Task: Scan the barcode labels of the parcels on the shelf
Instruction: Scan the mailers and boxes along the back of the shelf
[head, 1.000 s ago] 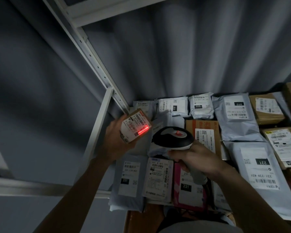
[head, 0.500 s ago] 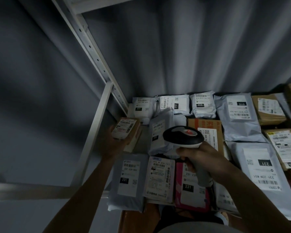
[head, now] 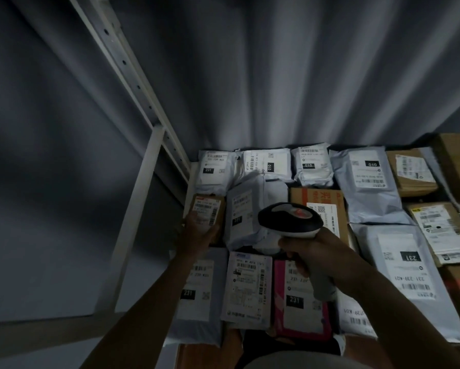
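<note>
A pale, pleated grey curtain [head: 276,75] fills the background behind a white metal shelf frame [head: 133,214] with a perforated upright, which runs down the left side. On the shelf lies a packed layer of parcels, labels up. Largest among them is a long grey plastic mailer bag [head: 407,272] at the right, its white label reading 231. Behind it sits another grey plastic mailer marked 010 [head: 367,182], and brown cardboard boxes [head: 409,174] crowd the right edge. In the middle lies a brown carton with orange print [head: 316,198], partly hidden behind the scanner. At the front row lie a grey mailer with a 231 label [head: 199,294], a white labelled flat packet [head: 246,288] just beside it, and a pink plastic mailer [head: 300,299] touching that one (its label also shows 231).

The right hand [head: 311,251] is wrapped firmly around the grey handle of a black-and-white handheld barcode scanner [head: 290,219], whose head hovers above the middle parcels. The left hand [head: 197,230] grasps the near end of a small brown cardboard box with a white barcode label [head: 206,211], which sits at the shelf's left edge, label up, just beside a tilted grey mailer [head: 242,211].
</note>
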